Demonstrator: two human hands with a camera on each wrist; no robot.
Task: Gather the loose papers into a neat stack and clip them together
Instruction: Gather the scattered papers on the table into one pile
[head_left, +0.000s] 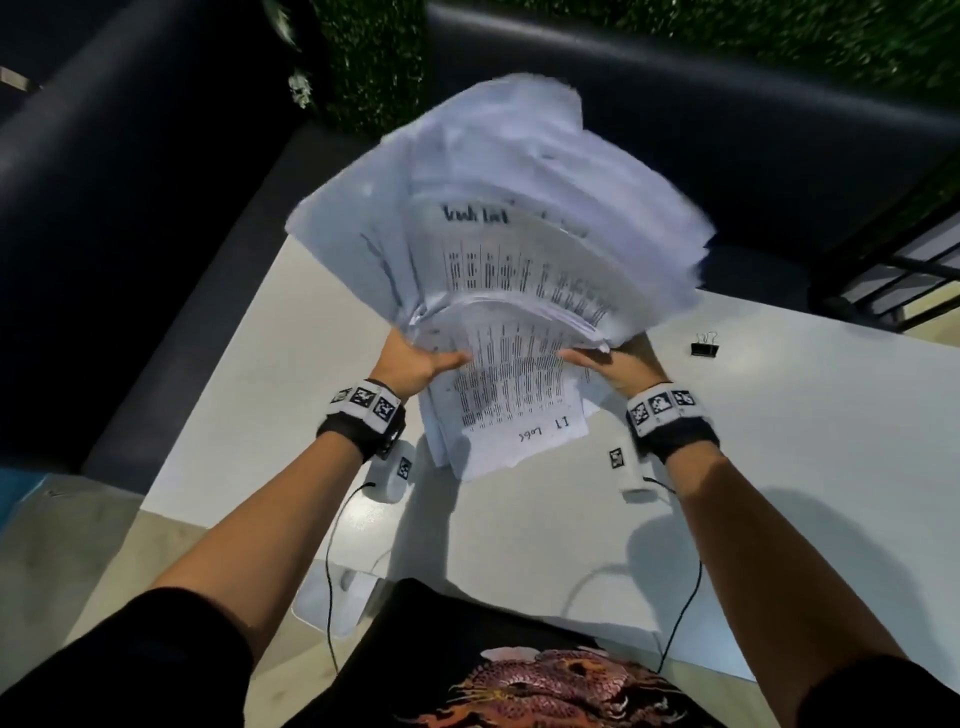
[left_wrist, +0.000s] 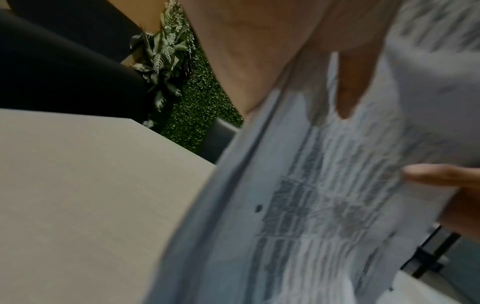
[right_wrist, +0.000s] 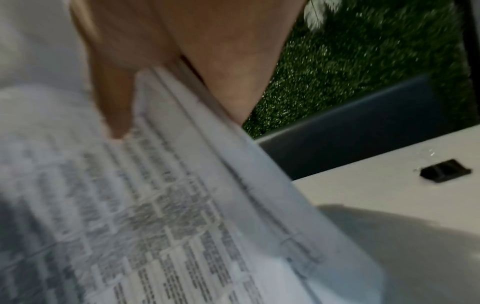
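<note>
A thick, uneven bundle of white printed papers (head_left: 498, 270) is lifted off the white table (head_left: 779, 467), its sheets fanned and bent. My left hand (head_left: 415, 364) grips the bundle's left side, thumb on the printed top sheet. My right hand (head_left: 618, 364) grips the right side the same way. In the left wrist view the papers (left_wrist: 311, 205) run under my thumb (left_wrist: 348, 90). In the right wrist view the papers (right_wrist: 168, 205) show their stacked edges below my thumb (right_wrist: 114, 111). A black binder clip (head_left: 705, 346) lies on the table to the right, also seen in the right wrist view (right_wrist: 445, 170).
A dark sofa (head_left: 156, 182) wraps around the table's far and left sides. Green hedge wall (head_left: 374, 62) stands behind it. A black metal rack (head_left: 893, 280) is at the far right. Cables run from my wrists toward my body.
</note>
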